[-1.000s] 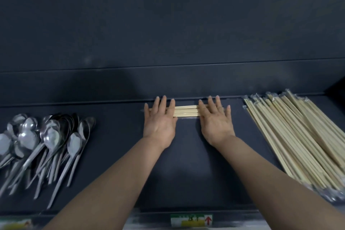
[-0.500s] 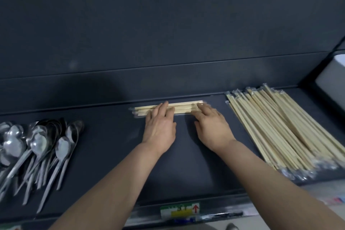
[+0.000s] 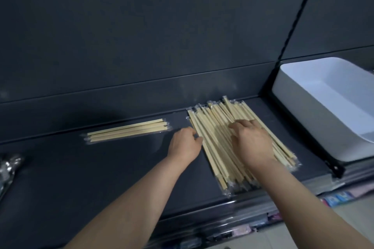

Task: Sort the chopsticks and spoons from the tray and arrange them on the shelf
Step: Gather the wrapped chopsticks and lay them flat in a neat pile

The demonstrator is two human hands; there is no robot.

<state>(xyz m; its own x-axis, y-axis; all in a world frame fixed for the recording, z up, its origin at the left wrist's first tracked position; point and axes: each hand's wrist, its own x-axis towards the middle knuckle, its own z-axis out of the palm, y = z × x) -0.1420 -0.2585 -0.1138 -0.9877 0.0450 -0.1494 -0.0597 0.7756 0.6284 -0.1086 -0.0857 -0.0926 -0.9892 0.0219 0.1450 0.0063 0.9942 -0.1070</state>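
A big pile of wrapped wooden chopsticks [image 3: 212, 119] lies on the right part of the dark shelf [image 3: 101, 168]. My right hand [image 3: 251, 143] rests on top of this pile with its fingers bent down among the sticks. My left hand [image 3: 185, 143] touches the pile's left edge with curled fingers. Whether either hand grips a stick is hidden by the fingers. A short neat row of wrapped chopsticks [image 3: 125, 130] lies crosswise along the shelf's back, left of both hands and apart from them. Metal spoons [image 3: 8, 166] show at the far left edge.
A white rectangular tray [image 3: 323, 103] stands on the neighbouring shelf section to the right, behind a black divider post [image 3: 336, 168]. The dark back wall rises just behind the chopsticks. Below the shelf's front lip are coloured packets [image 3: 336, 198].
Both hands left the short row of chopsticks and moved right onto the big pile. The view swung right, so the spoons slid to the left edge and the white tray came into sight.
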